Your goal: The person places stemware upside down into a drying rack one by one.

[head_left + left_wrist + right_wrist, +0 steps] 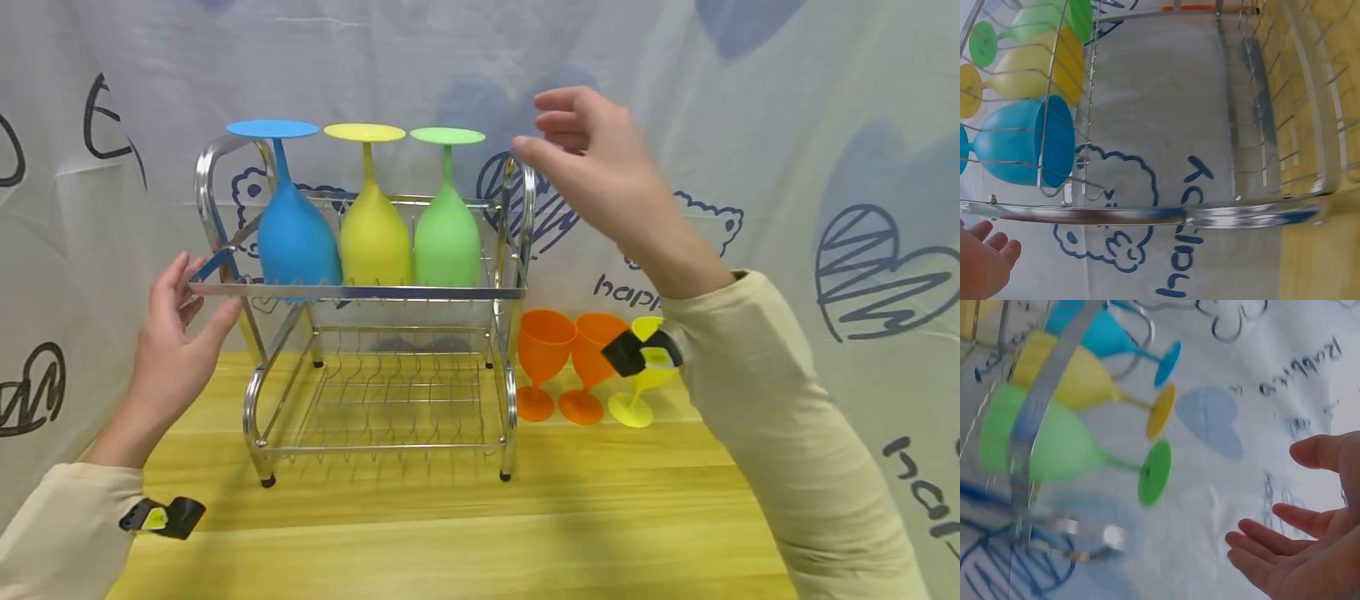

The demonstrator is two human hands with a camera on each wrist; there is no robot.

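Note:
Three plastic goblets stand upside down in a row on the upper shelf of a two-tier chrome rack (360, 292): blue (298, 242), yellow (373, 242) and green (447, 242), their round bases on top. My left hand (174, 337) is at the front left corner of that shelf, thumb and fingers spread on either side of the corner and holding nothing. Up in the air to the right of the green goblet is my right hand (600, 171), empty, with fingers loosely bent and apart from the thumb. The right wrist view shows a gap between this hand (1310, 544) and the green goblet's base (1155, 472).
Right of the rack, two orange goblets (545, 343) and a yellow goblet (632, 408) stand upright on the wooden table (450, 533). The lower wire shelf (397, 400) shows bare wires. A white sheet (360, 67) with drawings hangs close behind.

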